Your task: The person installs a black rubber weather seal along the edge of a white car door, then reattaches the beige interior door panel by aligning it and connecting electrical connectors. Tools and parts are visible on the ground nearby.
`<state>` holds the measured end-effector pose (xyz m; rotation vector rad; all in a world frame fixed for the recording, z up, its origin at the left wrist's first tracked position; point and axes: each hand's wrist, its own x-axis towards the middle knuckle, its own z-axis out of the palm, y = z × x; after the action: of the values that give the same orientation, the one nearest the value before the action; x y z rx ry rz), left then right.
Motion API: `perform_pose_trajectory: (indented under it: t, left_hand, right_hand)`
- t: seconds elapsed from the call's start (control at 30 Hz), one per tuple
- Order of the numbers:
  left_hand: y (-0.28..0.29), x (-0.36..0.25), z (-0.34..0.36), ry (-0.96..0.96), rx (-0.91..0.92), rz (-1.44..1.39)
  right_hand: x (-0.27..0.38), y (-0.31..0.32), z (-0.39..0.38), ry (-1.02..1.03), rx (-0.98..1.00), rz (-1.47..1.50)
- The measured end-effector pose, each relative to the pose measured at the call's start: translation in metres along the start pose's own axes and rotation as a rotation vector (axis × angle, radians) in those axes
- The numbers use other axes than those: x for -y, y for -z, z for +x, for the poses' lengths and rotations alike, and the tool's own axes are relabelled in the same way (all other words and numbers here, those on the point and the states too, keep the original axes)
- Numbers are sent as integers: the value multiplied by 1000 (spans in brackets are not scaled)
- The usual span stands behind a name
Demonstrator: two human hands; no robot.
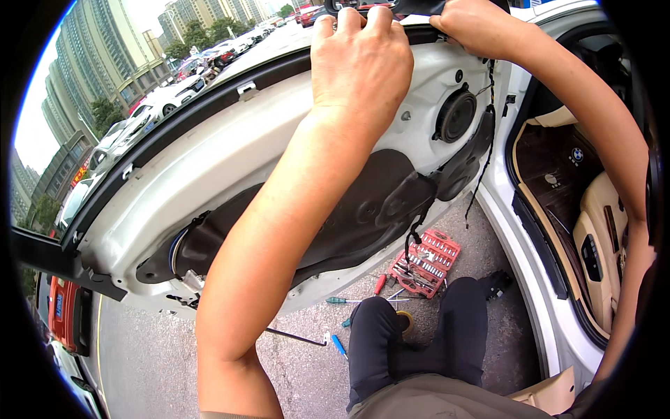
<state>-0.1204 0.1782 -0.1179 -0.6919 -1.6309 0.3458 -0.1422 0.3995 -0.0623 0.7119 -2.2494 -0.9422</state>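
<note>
A white car door (188, 157) stands open with its inner trim off, showing bare metal and a dark sealing sheet (349, 216). At its upper edge, my left hand (361, 59) is closed, its fingers curled over the window ledge; what lies under them is hidden. Farther right, my right hand (481, 28) pinches a black part (419, 8) near the mirror area, and its fingertips are partly hidden. Below the hands sits a round black speaker (457, 115). A black wiring harness (493, 126) dangles beside the door hinge side.
An opened red socket set (447, 248) lies on the ground beyond my knees, near a red-handled tool (380, 284), a blue-handled tool (339, 347) and a tape roll (405, 321). The car's beige seat (604, 230) is at right; a red car (66, 314) stands at left.
</note>
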Motion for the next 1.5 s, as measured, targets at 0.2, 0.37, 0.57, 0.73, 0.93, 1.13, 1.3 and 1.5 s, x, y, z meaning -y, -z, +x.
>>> perform_pose_trajectory:
  t: [0.2, 0.37, 0.57, 0.73, 0.93, 1.13, 1.3, 1.5]
  left_hand:
    - [115, 80, -81, 152, -146, -264]
    - [133, 148, -124, 244, 91, -18]
    - [154, 176, -146, 160, 230, 93]
    - [112, 149, -138, 215, 115, 11]
    - [143, 152, -146, 239, 169, 75]
    - [150, 139, -156, 220, 156, 100]
    - [227, 178, -204, 401, -78, 170]
    - [274, 241, -208, 285, 360, 345]
  right_hand:
    - [5, 2, -6, -18, -60, 7]
    - [9, 68, -18, -131, -169, 136]
    - [150, 80, 48, 98, -932, 896]
    - [134, 60, 68, 89, -1023, 862]
    - [180, 73, 79, -10, -1248, 864]
    - [144, 42, 77, -16, -1022, 798]
    - [163, 46, 82, -105, -1225, 734]
    - [180, 95, 55, -165, -1092, 951]
